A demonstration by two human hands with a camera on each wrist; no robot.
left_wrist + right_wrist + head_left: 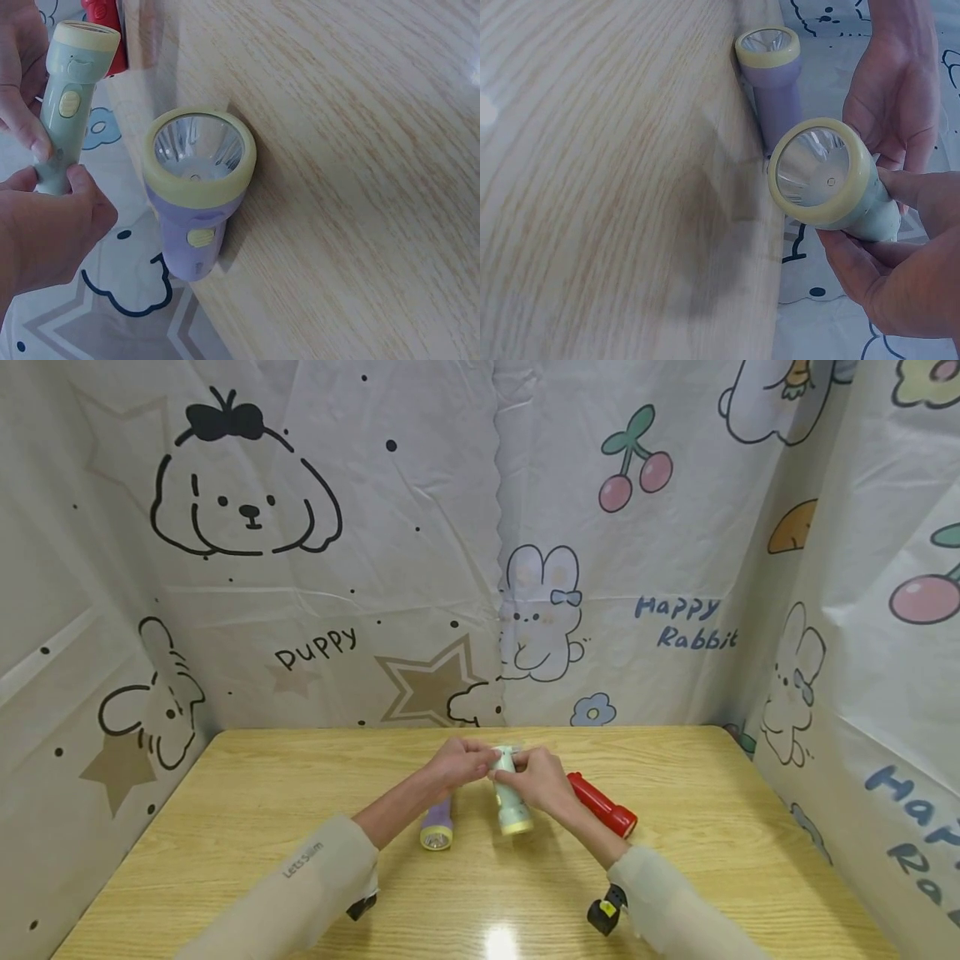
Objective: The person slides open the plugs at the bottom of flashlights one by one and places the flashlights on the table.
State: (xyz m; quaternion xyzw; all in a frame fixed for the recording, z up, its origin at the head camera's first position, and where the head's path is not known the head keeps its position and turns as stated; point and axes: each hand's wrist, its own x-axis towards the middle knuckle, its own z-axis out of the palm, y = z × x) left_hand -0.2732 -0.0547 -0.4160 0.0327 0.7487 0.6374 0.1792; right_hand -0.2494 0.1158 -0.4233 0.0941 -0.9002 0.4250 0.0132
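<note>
A pale green flashlight [511,802] with a cream head ring and a cream switch is held between both hands over the table. My left hand [461,762] pinches its tail end between thumb and finger, seen closely in the left wrist view. With thumb and fingers around the body, my right hand [543,779] grips it from the other side. Its lens [814,169] faces back toward me. To the left, a purple flashlight [196,251] with a cream ring lies on the table. Right of my hands lies a red flashlight [603,806], partly covered by the right wrist.
The wooden table [300,793] carries the flashlights. A printed cloth [420,568] with cartoon animals hangs behind it and along both sides. Black wrist devices [606,910] sit by the sleeves.
</note>
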